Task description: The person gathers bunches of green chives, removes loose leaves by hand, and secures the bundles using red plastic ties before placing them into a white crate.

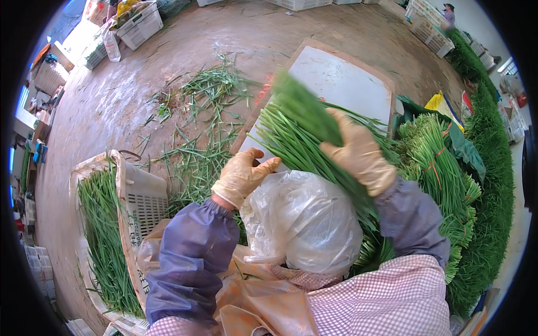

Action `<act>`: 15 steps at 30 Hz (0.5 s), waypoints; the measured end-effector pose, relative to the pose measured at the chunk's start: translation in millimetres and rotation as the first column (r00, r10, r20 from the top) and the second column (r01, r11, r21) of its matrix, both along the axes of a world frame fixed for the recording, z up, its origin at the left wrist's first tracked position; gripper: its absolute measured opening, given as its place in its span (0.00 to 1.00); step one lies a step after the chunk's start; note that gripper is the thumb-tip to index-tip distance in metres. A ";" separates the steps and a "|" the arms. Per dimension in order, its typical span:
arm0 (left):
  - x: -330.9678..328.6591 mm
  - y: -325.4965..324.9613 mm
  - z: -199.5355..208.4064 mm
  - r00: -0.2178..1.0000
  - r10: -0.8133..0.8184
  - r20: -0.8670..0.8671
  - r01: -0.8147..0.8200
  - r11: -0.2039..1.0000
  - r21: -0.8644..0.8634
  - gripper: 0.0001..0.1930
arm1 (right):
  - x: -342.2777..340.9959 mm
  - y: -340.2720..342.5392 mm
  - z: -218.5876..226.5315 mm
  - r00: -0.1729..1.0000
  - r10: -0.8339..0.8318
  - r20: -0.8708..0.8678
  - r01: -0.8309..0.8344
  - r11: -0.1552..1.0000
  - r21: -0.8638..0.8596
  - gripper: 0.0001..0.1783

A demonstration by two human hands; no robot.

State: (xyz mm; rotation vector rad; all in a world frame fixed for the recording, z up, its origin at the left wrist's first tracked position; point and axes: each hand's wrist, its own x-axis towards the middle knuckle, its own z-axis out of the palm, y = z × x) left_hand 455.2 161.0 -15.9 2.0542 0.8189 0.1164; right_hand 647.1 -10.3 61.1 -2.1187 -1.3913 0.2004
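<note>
My right hand, in a pale rubber glove, is closed around a bunch of green chives. The bunch slants up to the left, its far end smeared by motion. Under it, more loose chives lie across a white board. My left hand, gloved too, is beside the near left edge of these chives. Its thumb stands apart from the curled fingers, and I see nothing between them. A crumpled clear plastic bag covers the area between my forearms and hides part of the chives.
A white plastic crate of chives stands at my left. Leaf scraps litter the floor. Banded chive bundles are stacked at my right, before a long green heap. Farther off are crates and a person.
</note>
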 end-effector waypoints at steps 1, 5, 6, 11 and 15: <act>8.5 1.2 -6.6 1.000 -0.022 0.000 0.022 0.990 -0.140 0.30 | -0.5 7.1 -19.6 0.986 -0.009 0.166 0.037 0.985 -0.168 0.43; 21.5 4.0 1.5 1.000 -0.007 -0.029 -0.001 0.966 -0.257 0.31 | -19.7 23.8 -14.6 0.886 0.040 0.462 0.201 0.864 -0.461 0.56; 21.1 4.0 2.9 1.000 0.000 0.001 0.000 0.957 -0.289 0.31 | -22.0 23.5 -6.1 0.854 0.034 0.520 0.239 0.860 -0.450 0.57; 21.7 5.4 -5.1 0.989 0.087 0.117 -0.028 0.901 -0.433 0.31 | 25.7 7.8 9.5 0.932 -0.060 0.356 0.067 0.998 -0.007 0.51; 32.8 6.7 13.4 0.965 0.260 -0.036 -0.207 0.668 -0.715 0.25 | 100.2 24.7 -27.9 0.997 -0.072 0.014 0.072 0.997 -0.031 0.48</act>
